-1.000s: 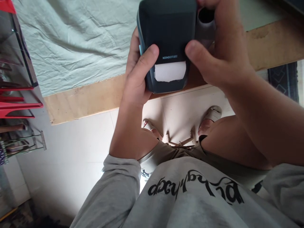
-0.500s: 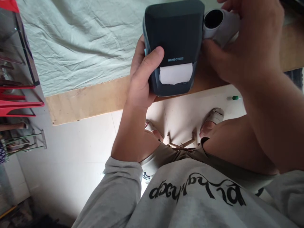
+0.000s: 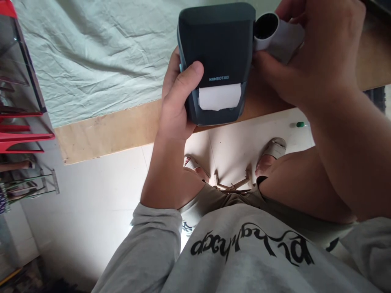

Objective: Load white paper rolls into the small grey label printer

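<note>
A dark label printer marked NIIMBOT is held up over the table's front edge. My left hand is wrapped round its left side, thumb resting on the top face. White label paper sticks out of the slot at its lower end, with a ragged edge. Right beside the printer, my right hand grips a white paper roll whose round end shows a dark hollow core. The roll sits against or very close to the printer's right side; I cannot tell if they touch.
A wrinkled pale green cloth covers the wooden table. Red plastic stools and a metal rack stand at the left. On the tiled floor lies a small green object near my slippered feet.
The printer and the paper roll have shifted slightly left in view, along with the surroundings. Both hands keep the same hold.
</note>
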`<state>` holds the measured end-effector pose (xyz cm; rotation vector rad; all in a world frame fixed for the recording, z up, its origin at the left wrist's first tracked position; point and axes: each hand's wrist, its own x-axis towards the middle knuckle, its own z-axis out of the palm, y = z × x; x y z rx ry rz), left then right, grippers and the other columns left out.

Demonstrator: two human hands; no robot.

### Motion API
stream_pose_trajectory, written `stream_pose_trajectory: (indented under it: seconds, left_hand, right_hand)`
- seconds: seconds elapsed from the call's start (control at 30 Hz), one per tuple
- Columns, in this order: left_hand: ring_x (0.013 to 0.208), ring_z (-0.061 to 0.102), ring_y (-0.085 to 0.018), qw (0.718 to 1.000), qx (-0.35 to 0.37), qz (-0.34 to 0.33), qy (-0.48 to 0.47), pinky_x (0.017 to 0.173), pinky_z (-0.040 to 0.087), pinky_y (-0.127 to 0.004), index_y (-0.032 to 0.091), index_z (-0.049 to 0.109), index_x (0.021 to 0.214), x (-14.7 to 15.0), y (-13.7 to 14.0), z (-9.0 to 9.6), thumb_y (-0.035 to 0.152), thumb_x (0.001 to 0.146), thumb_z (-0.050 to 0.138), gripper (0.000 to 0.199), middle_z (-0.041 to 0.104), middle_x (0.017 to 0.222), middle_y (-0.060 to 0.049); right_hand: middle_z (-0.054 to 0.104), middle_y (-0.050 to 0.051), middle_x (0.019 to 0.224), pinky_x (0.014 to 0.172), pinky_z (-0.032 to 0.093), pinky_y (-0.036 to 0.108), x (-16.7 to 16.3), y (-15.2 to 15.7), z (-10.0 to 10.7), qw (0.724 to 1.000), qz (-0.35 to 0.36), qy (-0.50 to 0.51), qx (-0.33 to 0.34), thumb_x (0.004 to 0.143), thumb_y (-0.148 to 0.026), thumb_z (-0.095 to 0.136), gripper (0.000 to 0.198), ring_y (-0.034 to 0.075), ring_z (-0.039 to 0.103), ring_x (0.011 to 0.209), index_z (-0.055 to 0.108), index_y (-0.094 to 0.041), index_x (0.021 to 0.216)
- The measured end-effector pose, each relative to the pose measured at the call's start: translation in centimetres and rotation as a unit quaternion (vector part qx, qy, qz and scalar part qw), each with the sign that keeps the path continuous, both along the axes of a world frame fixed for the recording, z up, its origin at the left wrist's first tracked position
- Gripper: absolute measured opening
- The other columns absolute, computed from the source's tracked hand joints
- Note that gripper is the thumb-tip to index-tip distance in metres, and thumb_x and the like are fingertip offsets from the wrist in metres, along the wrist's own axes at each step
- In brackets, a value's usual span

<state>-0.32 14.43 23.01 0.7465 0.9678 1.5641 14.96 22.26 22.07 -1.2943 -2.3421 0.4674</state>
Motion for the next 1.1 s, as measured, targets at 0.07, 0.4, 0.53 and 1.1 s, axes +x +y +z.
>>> stream_pose_trajectory:
  seconds: [0.07, 0.4, 0.53, 1.1]
  left_hand:
    - [0.084, 0.05, -0.015, 1.0, 0.001, 0.005, -0.001, 0.075, 0.042, -0.03, 0.023, 0.036, 0.082, 0.1, 0.0, -0.1, 0.024, 0.071, 0.033, 0.011, 0.049, 0.079, -0.001]
    - [0.09, 0.048, -0.019, 1.0, -0.009, -0.013, 0.024, 0.072, 0.042, -0.03, 0.022, 0.035, 0.086, -0.1, 0.0, -0.3, 0.028, 0.071, 0.032, 0.016, 0.051, 0.087, -0.001]
    - [0.084, 0.049, -0.014, 1.0, 0.0, 0.002, 0.01, 0.072, 0.043, -0.028, 0.025, 0.036, 0.083, 0.1, -0.1, 0.0, 0.025, 0.071, 0.031, 0.013, 0.051, 0.083, 0.0]
    - [0.087, 0.049, -0.017, 1.0, -0.001, -0.021, 0.006, 0.067, 0.042, -0.028, 0.024, 0.038, 0.082, -0.4, -0.2, -0.1, 0.024, 0.072, 0.032, 0.012, 0.052, 0.083, 0.0]
  right_hand:
    - [0.038, -0.003, 0.106, 0.083, 0.025, 0.007, 0.0, 0.1, 0.0, 1.0, 0.007, -0.006, -0.006, 0.069, -0.053, 0.035, 0.052, -0.008, 0.033, 0.094, 0.04, -0.017, 0.106]
    - [0.042, -0.008, 0.1, 0.087, 0.023, 0.01, -1.2, 1.2, 0.0, 1.0, -0.021, 0.004, -0.017, 0.067, -0.042, 0.042, 0.042, -0.01, 0.03, 0.089, 0.044, -0.02, 0.103]
    - [0.038, -0.007, 0.111, 0.082, 0.027, 0.01, -1.4, 1.0, 0.5, 0.996, -0.072, -0.014, -0.048, 0.069, -0.037, 0.037, 0.049, -0.004, 0.036, 0.102, 0.034, -0.021, 0.115]
    - [0.036, -0.001, 0.108, 0.079, 0.024, 0.008, -0.5, 1.1, 0.1, 0.999, -0.024, -0.014, -0.016, 0.066, -0.019, 0.037, 0.047, -0.004, 0.033, 0.101, 0.039, -0.018, 0.113]
